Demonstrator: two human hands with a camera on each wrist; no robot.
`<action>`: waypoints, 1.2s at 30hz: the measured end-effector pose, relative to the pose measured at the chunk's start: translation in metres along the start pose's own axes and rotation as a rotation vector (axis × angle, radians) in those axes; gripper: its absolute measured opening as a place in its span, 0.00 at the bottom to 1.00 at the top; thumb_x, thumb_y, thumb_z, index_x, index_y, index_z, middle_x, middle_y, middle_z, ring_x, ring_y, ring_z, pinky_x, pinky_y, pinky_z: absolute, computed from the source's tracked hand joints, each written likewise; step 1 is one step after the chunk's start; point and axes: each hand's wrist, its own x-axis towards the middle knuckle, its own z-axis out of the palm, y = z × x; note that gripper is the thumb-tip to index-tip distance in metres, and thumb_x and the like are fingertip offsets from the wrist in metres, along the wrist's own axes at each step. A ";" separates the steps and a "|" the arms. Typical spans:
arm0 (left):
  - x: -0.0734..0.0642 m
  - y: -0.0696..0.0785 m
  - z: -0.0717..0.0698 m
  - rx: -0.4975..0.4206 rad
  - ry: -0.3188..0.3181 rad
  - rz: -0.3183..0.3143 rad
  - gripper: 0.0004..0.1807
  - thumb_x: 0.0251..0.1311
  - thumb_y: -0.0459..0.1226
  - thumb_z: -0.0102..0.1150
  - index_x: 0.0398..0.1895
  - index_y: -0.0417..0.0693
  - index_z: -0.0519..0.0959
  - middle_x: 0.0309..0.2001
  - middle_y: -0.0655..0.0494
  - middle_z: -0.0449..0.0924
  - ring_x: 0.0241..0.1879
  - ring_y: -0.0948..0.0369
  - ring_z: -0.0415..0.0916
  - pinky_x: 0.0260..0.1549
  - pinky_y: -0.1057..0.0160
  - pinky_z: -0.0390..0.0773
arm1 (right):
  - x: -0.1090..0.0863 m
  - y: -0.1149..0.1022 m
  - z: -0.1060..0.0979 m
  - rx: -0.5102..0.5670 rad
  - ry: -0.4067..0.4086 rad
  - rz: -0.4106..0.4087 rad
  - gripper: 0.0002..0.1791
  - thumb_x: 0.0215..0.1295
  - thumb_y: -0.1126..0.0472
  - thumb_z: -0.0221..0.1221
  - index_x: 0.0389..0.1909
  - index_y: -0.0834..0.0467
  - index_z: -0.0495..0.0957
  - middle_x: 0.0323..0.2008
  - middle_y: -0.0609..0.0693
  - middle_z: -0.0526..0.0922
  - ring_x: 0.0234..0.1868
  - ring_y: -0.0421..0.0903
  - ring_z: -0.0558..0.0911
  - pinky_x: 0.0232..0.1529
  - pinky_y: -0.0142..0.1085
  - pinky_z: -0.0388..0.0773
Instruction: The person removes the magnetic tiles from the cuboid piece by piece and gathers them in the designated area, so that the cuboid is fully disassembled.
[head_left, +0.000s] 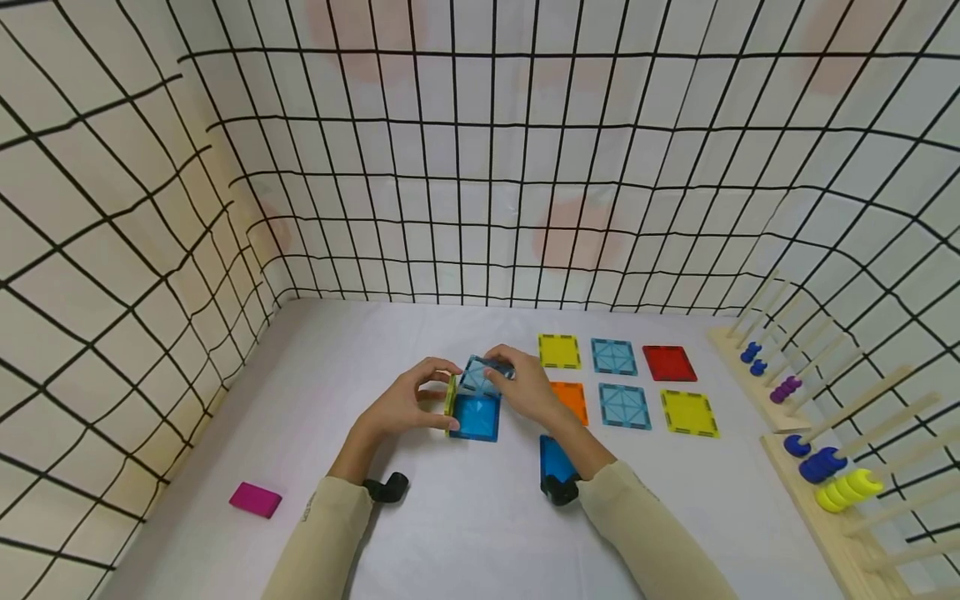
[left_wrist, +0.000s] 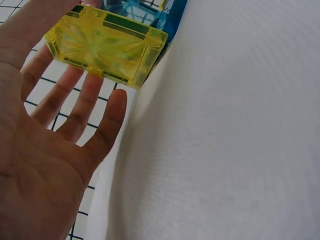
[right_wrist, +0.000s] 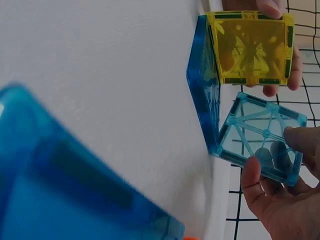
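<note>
A blue magnetic tile (head_left: 477, 418) lies flat on the white table. Along its left edge a yellow magnetic tile (right_wrist: 252, 47) stands upright; my left hand (head_left: 405, 398) holds it between the thumb at the near edge and fingers at the far edge. My right hand (head_left: 531, 387) pinches a clear light-blue tile (right_wrist: 267, 131) with thumb and fingers. This tile is tilted at the blue tile's far edge, with one lower corner at or very near the blue tile in the right wrist view. Whether they touch along the whole edge I cannot tell.
Right of the hands lie several flat tiles, among them a red tile (head_left: 670, 363), a yellow tile (head_left: 690, 413) and a partly covered orange tile (head_left: 572, 402). Another blue piece (head_left: 553, 458) sits under my right wrist. A magenta block (head_left: 256, 500) lies left; wooden peg racks (head_left: 795, 500) line the right.
</note>
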 end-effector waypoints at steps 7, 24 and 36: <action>0.000 0.000 0.001 0.046 -0.056 -0.034 0.46 0.51 0.37 0.80 0.72 0.51 0.65 0.72 0.48 0.70 0.70 0.42 0.70 0.68 0.42 0.73 | -0.010 0.005 -0.017 0.102 0.044 0.066 0.14 0.76 0.58 0.60 0.58 0.54 0.75 0.53 0.54 0.81 0.48 0.51 0.83 0.43 0.41 0.88; -0.001 -0.002 0.003 0.116 -0.077 -0.085 0.54 0.50 0.36 0.81 0.77 0.58 0.56 0.70 0.49 0.70 0.71 0.46 0.70 0.71 0.44 0.70 | -0.046 0.023 -0.058 0.200 0.069 0.064 0.24 0.73 0.59 0.63 0.68 0.42 0.74 0.48 0.57 0.77 0.36 0.49 0.88 0.36 0.39 0.88; 0.000 -0.003 0.002 0.099 -0.072 -0.094 0.54 0.52 0.35 0.79 0.78 0.59 0.55 0.72 0.49 0.69 0.73 0.46 0.68 0.72 0.46 0.69 | -0.076 0.041 -0.089 0.146 0.130 0.059 0.22 0.69 0.60 0.67 0.62 0.49 0.77 0.41 0.55 0.88 0.42 0.51 0.83 0.38 0.30 0.85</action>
